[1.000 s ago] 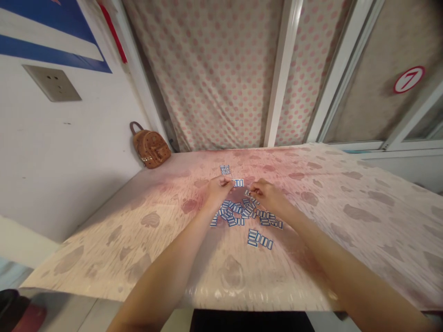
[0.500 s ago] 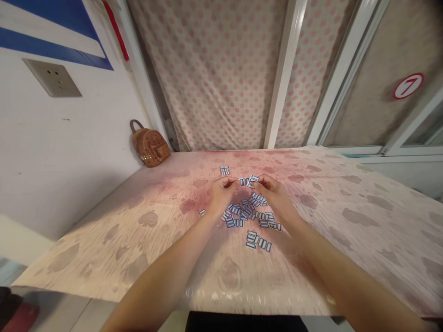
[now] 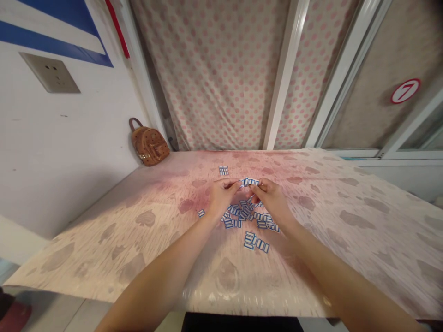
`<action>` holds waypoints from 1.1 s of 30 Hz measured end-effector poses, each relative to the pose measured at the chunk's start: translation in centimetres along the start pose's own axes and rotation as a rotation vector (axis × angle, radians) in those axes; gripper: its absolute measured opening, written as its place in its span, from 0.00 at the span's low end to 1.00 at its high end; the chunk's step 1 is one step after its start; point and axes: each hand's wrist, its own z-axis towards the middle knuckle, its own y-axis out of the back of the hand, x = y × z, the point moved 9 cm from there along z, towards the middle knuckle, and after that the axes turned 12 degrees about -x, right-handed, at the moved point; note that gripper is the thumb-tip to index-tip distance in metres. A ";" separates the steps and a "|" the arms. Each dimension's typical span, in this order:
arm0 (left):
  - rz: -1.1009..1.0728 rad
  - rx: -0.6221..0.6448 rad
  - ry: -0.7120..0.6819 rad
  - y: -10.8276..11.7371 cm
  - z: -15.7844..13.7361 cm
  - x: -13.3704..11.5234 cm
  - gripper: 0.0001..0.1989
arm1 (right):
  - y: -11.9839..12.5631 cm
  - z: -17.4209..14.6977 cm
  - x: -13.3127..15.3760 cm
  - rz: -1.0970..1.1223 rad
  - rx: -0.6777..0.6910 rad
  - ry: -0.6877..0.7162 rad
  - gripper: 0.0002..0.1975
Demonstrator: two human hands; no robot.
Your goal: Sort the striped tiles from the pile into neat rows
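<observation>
Between my two hands is a short strip of small white labels with blue borders (image 3: 249, 181), raised just above the table. My left hand (image 3: 223, 193) pinches its left end between thumb and fingers. At the right end, my right hand (image 3: 271, 196) has its fingertips closed on the strip. Below the hands lies a loose pile of similar blue-edged label pieces (image 3: 244, 211), partly hidden by my right hand. A smaller group of label pieces (image 3: 256, 242) lies nearer to me, and one small piece (image 3: 201, 213) sits beside my left wrist.
A neat block of labels (image 3: 224, 170) lies beyond my left hand. The table (image 3: 145, 258) has a patterned plastic cover. At its back left corner, a small brown backpack (image 3: 150, 145) leans by the wall. A dotted curtain (image 3: 214, 78) hangs behind the table.
The piece in my right hand, tilted before, now lines up with the strip in my left hand. My right hand has turned slightly, its fingers curling beneath. The view has shifted a little.
</observation>
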 end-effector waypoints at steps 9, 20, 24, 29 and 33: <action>-0.018 0.024 -0.007 -0.4 0.0 0.3 0.05 | 0.3 -0.1 0.9 -0.198 -0.028 0.134 0.12; -0.016 0.080 0.003 -0.8 -0.2 0.3 0.06 | -0.1 -0.6 1.7 -0.272 0.026 0.197 0.10; 0.013 0.089 -0.017 -0.9 -0.2 0.3 0.05 | -0.2 -0.5 1.3 -0.301 0.045 0.199 0.10; 0.014 0.111 -0.016 -1.1 -0.3 0.3 0.06 | -0.2 -0.4 1.2 -0.313 0.051 0.207 0.10; 0.028 0.104 -0.030 -1.0 -0.3 0.3 0.06 | -0.2 -0.4 1.4 -0.321 0.059 0.221 0.11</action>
